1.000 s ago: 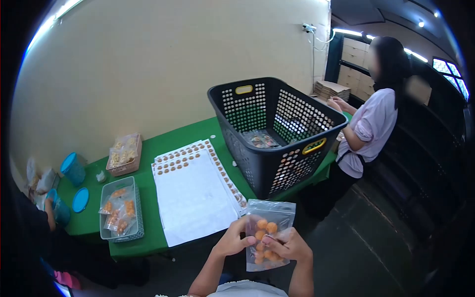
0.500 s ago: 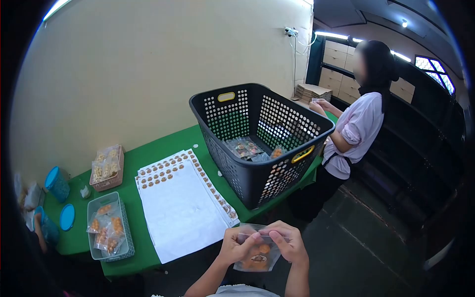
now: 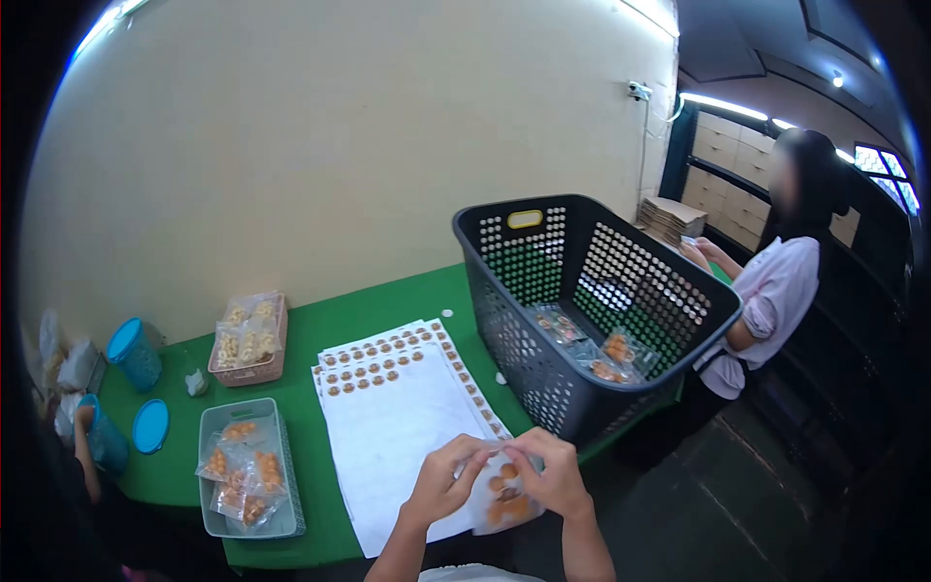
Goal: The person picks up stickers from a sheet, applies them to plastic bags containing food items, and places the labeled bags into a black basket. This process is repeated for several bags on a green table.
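Both my hands pinch the top edge of a clear bag of orange snacks (image 3: pixel 506 500), which hangs below the fingers, slightly blurred. My left hand (image 3: pixel 448 477) grips its left upper part, and my right hand (image 3: pixel 551 472) grips the right. Behind the hands lie white sheets (image 3: pixel 388 436) with rows of round brown stickers. To the right stands a large black perforated basket (image 3: pixel 524 339) with several filled bags (image 3: pixel 616 359) inside. A light blue-grey tray (image 3: pixel 299 485) at the left holds more bags of orange snacks.
The green table (image 3: pixel 310 320) runs along a wall. A pink basket (image 3: pixel 281 359) of snack bags, blue containers (image 3: pixel 141 364) and a blue lid (image 3: pixel 150 427) are at the left. A co-worker (image 3: pixel 771 301) stands at the right; another person's arm (image 3: pixel 87 461) shows at far left.
The view has shifted, so the table and basket appear lower and farther right. The held bag has tilted and now overlaps the sheets' lower edge. Both hands still hold it.
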The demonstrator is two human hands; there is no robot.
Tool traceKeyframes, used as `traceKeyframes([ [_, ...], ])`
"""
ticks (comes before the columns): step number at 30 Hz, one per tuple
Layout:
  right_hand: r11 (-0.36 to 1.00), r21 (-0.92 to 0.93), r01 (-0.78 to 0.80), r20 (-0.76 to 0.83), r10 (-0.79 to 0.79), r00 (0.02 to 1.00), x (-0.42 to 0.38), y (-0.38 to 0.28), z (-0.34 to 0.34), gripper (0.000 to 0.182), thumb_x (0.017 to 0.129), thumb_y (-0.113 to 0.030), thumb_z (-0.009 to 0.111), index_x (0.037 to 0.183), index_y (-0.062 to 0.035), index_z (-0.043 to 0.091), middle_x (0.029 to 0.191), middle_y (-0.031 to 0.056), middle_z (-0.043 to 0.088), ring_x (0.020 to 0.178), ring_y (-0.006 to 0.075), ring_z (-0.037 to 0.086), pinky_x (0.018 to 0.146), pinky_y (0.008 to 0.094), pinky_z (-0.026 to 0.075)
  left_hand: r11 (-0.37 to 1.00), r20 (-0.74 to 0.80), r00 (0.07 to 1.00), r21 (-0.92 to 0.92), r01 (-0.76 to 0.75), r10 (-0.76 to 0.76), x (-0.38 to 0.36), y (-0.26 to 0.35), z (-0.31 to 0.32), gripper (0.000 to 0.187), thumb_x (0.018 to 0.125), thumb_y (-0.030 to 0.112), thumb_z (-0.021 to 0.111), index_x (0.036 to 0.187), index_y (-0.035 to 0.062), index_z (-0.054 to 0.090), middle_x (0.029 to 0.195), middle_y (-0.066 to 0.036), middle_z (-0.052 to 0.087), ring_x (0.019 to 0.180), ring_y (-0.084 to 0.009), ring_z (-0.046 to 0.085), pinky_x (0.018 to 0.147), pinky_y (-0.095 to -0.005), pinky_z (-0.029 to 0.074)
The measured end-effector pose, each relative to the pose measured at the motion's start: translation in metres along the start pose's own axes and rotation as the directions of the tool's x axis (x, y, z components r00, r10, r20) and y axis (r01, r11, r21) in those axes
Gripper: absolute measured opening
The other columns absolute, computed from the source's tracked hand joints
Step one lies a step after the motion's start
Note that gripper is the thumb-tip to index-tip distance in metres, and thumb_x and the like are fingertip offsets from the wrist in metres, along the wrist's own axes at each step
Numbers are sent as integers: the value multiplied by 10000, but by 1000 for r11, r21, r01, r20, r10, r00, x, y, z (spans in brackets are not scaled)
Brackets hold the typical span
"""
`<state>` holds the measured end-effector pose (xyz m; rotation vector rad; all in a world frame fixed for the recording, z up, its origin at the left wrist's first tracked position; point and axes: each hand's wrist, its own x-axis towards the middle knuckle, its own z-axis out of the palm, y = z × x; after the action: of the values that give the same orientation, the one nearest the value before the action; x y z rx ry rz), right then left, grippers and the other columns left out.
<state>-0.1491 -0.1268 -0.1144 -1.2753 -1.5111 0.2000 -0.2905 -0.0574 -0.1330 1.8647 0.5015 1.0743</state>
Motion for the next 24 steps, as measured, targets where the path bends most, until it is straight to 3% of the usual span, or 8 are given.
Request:
traceKeyframes([
  [4, 1000, -23, -10, 40, 11, 999, 25, 14, 24, 92, 699, -21, 575, 784, 7, 596, 674, 116, 554, 628, 266, 551, 578, 322, 432, 983, 31, 999, 181, -38, 33, 3, -10, -20, 191, 821, 0, 411, 973, -28, 522, 779, -128, 555, 715, -211, 559, 677, -276, 446],
  [6, 994, -40, 98, 116, -93, 989, 29, 14, 31, 127, 712, -34, 577, 827, 18, 590, 704, 120, 554, 651, 251, 556, 589, 308, 429, 993, -148, 989, 114, 9, 8, 7, -24, -28, 121, 828, 31, 408, 846, -16, 518, 739, -147, 522, 656, -263, 532, 600, -294, 415],
  [10, 937, 343, 73, 250, -166, 954, 39, 1, 41, 217, 737, -21, 556, 949, 10, 587, 772, 113, 570, 682, 202, 550, 622, 251, 421, 977, -288, 957, 188, 101, -44, 13, -17, -38, 111, 828, 31, 405, 803, -22, 499, 662, -138, 477, 568, -258, 491, 546, -305, 394],
  [14, 956, 288, 52, 224, -120, 967, 54, 20, 47, 150, 780, -30, 505, 887, 22, 596, 756, 120, 572, 696, 186, 561, 627, 256, 427, 972, -311, 947, 236, -9, 85, 17, -22, -42, 122, 828, 62, 421, 881, -22, 491, 810, -150, 481, 755, -269, 491, 688, -313, 396],
  [18, 963, 254, -91, 109, 65, 992, 61, 45, 56, 171, 808, -59, 467, 861, 38, 598, 797, 123, 587, 743, 186, 575, 646, 260, 444, 935, -294, 954, 351, 54, 55, 10, -22, -30, 625, 809, 271, 483, 1244, -58, 179, 1226, -241, 249, 1155, -324, 261, 957, -388, 213],
  [19, 942, 333, -34, 112, -4, 994, 63, 42, 59, 161, 792, -67, 490, 862, 27, 599, 823, 136, 589, 729, 204, 576, 645, 265, 442, 978, -271, 958, 152, 141, -96, 9, -18, -20, 885, 775, 405, 512, 1276, -67, -43, 1312, -258, 85, 1232, -353, 109, 988, -437, 125],
  [22, 835, 550, 26, 440, -316, 841, 70, 35, 51, 266, 785, -104, 507, 1033, -17, 542, 1091, 128, 516, 972, 248, 485, 850, 316, 355, 917, -379, 915, 397, 24, 140, 7, -21, -1, 927, 773, 399, 535, 1259, -89, -84, 1294, -309, 40, 1225, -393, 105, 992, -405, 151],
  [24, 798, 601, 35, 524, -427, 737, 71, 34, 53, 318, 769, -86, 513, 1082, -30, 510, 1213, 112, 421, 1058, 235, 397, 885, 328, 316, 967, -502, 860, 251, 51, 85, 0, -20, 8, 923, 767, 447, 523, 1271, -83, -42, 1311, -272, 71, 1232, -358, 126, 992, -388, 155],
])
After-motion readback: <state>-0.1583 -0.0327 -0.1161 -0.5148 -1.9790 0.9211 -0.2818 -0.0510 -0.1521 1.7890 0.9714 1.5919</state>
